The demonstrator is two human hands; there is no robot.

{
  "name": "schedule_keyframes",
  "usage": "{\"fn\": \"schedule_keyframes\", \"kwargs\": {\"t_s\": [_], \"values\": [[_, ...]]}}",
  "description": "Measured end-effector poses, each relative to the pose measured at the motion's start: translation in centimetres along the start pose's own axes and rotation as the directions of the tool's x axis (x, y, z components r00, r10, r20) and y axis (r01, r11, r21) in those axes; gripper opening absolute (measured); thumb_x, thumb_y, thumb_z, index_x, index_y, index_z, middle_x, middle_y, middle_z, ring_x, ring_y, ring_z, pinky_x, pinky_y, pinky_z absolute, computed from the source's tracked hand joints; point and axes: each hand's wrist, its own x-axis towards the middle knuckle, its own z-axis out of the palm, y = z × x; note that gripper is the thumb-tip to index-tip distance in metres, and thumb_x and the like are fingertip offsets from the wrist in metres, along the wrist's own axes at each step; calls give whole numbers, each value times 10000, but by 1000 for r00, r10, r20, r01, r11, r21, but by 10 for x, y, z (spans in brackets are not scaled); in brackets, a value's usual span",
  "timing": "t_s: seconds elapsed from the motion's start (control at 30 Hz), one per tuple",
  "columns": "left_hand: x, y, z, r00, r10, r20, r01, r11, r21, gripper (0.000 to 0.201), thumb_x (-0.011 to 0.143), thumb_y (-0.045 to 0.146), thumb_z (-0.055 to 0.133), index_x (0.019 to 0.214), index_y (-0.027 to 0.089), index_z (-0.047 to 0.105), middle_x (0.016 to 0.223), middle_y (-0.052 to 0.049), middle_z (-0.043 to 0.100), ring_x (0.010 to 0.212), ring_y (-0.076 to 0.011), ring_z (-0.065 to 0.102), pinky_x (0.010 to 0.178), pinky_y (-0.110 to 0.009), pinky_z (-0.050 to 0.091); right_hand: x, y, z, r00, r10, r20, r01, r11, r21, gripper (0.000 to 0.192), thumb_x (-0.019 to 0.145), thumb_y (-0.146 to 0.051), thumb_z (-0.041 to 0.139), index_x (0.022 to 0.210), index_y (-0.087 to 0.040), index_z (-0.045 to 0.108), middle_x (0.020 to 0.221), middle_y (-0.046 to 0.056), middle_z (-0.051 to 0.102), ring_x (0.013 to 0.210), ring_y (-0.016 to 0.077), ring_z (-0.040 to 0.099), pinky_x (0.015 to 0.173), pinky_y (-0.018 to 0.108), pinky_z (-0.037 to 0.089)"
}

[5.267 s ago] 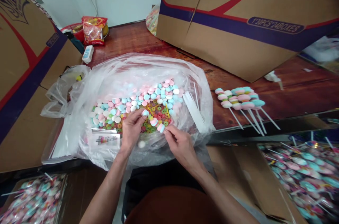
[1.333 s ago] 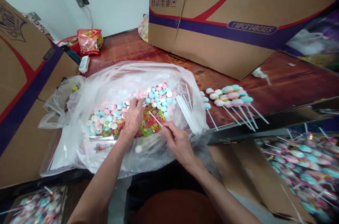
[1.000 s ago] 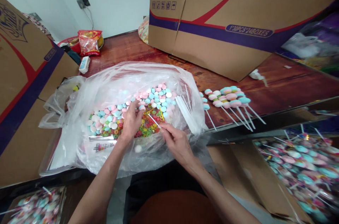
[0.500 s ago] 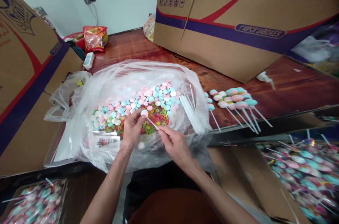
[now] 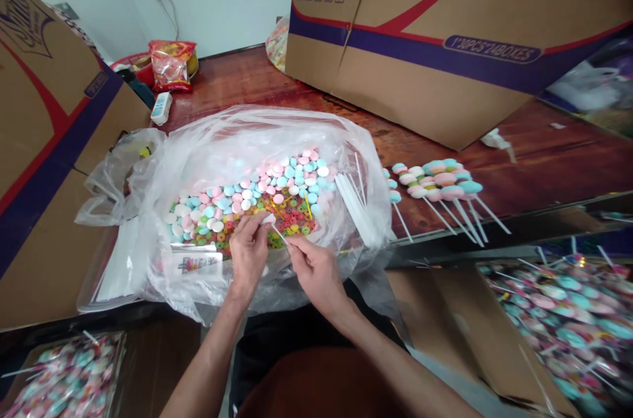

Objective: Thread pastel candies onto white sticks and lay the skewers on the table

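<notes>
My left hand (image 5: pixel 248 248) pinches a pale pink-and-white candy (image 5: pixel 268 219) between thumb and fingers. A thin white stick (image 5: pixel 279 233) runs from that candy to my right hand (image 5: pixel 316 266), whose fingers are closed on its lower end. Both hands are just above a clear plastic bag (image 5: pixel 217 131) spread open on the table. Inside it lie pink, blue and white candy discs (image 5: pixel 242 194) and small red, yellow and green ring candies (image 5: pixel 291 217). A bundle of white sticks (image 5: pixel 352 207) rests at the bag's right side.
Finished candy skewers (image 5: pixel 440 180) lie at the right on the wooden table (image 5: pixel 237 78). Large cardboard boxes (image 5: pixel 405 82) stand behind and at the left. Low boxes of candy sticks (image 5: pixel 568 312) flank me below the table edge. A red snack packet (image 5: pixel 171 65) sits at the back left.
My right hand has moved slightly left and closer to my left hand along the stick. The candy at my left fingertips now appears tilted. The view has shifted a little.
</notes>
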Motion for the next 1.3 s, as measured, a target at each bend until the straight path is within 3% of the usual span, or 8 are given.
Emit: {"fn": "schedule_keyframes", "kwargs": {"t_s": [0.23,0.47,0.6,0.73,0.93,1.03,1.17,1.3], "values": [[-12,3,1,995,-89,34,91,994,-66,226,887,284,649,1082,268,762,994,-49,730,883,-200,662,807,-314,521,7,0,7,999,39,-6,-39,998,45,311,941,-283,459,948,-149,740,592,15,605,542,151,547,498,235,425],[-13,15,10,970,-83,228,118,982,-148,271,947,334,570,1134,261,752,1108,-67,744,998,-230,676,910,-360,506,13,6,-5,999,40,-34,-39,999,8,311,947,-309,453,877,-162,718,603,11,603,527,144,523,502,237,405],[7,15,18,977,34,212,-44,998,43,251,933,213,554,1076,253,757,1000,-75,716,945,-234,646,869,-361,497,14,15,-28,995,37,-90,-44,995,-85,311,944,-345,483,917,-149,723,601,11,601,524,145,517,513,241,401],[21,11,26,950,116,289,-218,909,354,224,877,128,581,974,235,752,893,-75,607,914,-243,576,811,-360,482,11,24,-42,987,80,-138,-96,989,-109,315,941,-371,494,895,-152,717,629,23,630,540,152,531,512,242,402],[24,6,26,971,87,221,-129,974,187,139,863,145,596,882,208,717,893,-56,601,866,-205,592,790,-330,482,9,24,-41,988,38,-148,-63,984,-165,315,969,-356,473,914,-166,717,650,29,665,538,156,562,532,245,427],[19,11,10,988,-8,152,9,1000,-7,101,852,190,629,905,217,711,921,-48,664,826,-183,613,716,-288,480,14,24,-39,990,-50,-133,13,965,-262,296,969,-339,483,941,-170,724,705,49,717,559,167,607,566,257,450],[13,25,-38,987,-124,103,144,966,-213,97,854,278,666,913,211,704,863,-38,702,770,-171,636,666,-266,491,25,29,-33,974,-198,-111,143,915,-378,283,959,-372,520,929,-183,729,738,67,747,577,186,648,570,269,455],[30,22,-109,964,-43,-261,28,998,-60,115,833,307,714,911,222,719,874,-26,706,761,-150,628,683,-253,502,34,38,-23,946,-311,-97,241,869,-432,289,962,-391,527,928,-187,729,748,72,759,577,192,673,559,272,467]]}}
